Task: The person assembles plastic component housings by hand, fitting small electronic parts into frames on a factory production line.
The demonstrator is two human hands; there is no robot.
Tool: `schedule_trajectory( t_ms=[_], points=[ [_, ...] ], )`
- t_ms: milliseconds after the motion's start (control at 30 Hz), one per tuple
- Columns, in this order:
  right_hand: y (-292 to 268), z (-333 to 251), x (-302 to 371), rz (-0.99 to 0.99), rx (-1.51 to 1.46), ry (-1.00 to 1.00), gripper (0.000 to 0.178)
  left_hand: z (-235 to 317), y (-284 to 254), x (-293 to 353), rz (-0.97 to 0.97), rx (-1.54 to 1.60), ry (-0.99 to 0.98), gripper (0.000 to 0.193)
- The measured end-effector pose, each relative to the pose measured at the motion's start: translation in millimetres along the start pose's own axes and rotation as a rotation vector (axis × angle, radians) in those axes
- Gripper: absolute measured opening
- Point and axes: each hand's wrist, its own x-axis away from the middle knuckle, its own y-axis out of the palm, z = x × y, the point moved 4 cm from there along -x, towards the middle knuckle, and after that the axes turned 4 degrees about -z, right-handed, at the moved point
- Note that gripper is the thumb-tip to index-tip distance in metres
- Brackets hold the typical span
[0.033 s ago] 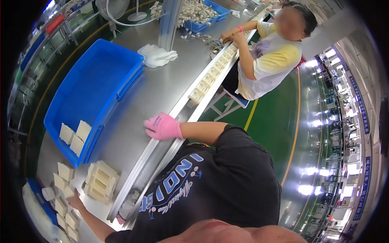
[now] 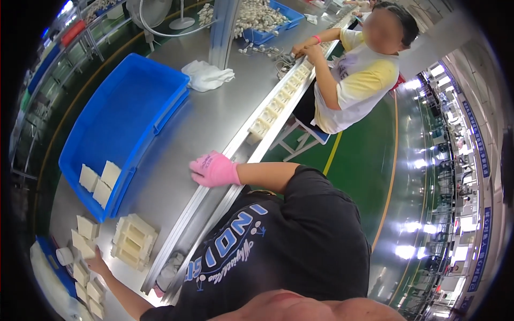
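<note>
My bare left hand (image 2: 96, 263) is at the lower left of the metal table, its fingers closed on the edge of a cream rectangular block (image 2: 83, 246). More such blocks (image 2: 95, 289) stand in a loose double row beside it. Just right of that hand sits a larger cream tray-like stack (image 2: 134, 241) with long slots. My right hand (image 2: 214, 168), in a pink glove, rests on the table by the metal rail. Its fingers are curled and nothing shows in them.
A big blue bin (image 2: 120, 123) with a few cream blocks (image 2: 101, 192) stands on the table. A white cloth (image 2: 206, 75) lies beyond it. Cream trays (image 2: 276, 104) line the rail channel. A co-worker (image 2: 353, 75) sits farther along, near a heap of white parts (image 2: 257, 18).
My left hand has shifted very slightly, and the cream block at its fingertips has moved up and left against the neighbouring block. My right hand stays in nearly the same place.
</note>
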Motion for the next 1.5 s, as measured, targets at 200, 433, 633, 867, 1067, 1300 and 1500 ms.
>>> schedule_trajectory(
  t_ms=[200, 433, 633, 867, 1067, 1300, 1500],
  points=[
    [5, 15, -8, -0.124, -0.211, -0.030, 0.039, 214, -42, 105, -0.208, 0.875, 0.309, 0.059],
    [-29, 14, -51, 0.157, -0.582, -0.135, 0.066, 379, 60, 229, -1.130, 1.203, 0.259, 0.052],
    [-5, 68, -101, -0.107, -0.156, 0.126, 0.050, 453, 115, 271, -1.375, 0.972, 0.219, 0.051],
    [4, 62, -103, -0.131, -0.139, 0.160, 0.049, 441, 62, 278, -1.429, 0.521, 0.532, 0.047],
    [-1, 77, -120, -0.218, -0.003, 0.091, 0.054, 368, 16, 178, -0.791, 0.460, 0.930, 0.043],
    [14, 124, -117, -0.292, 0.071, 0.236, 0.049, 211, -36, 108, -0.418, -0.125, 0.663, 0.059],
    [12, 122, -114, -0.161, -0.004, 0.276, 0.061, 179, -27, 119, -0.611, -0.087, 0.497, 0.035]
  ],
)
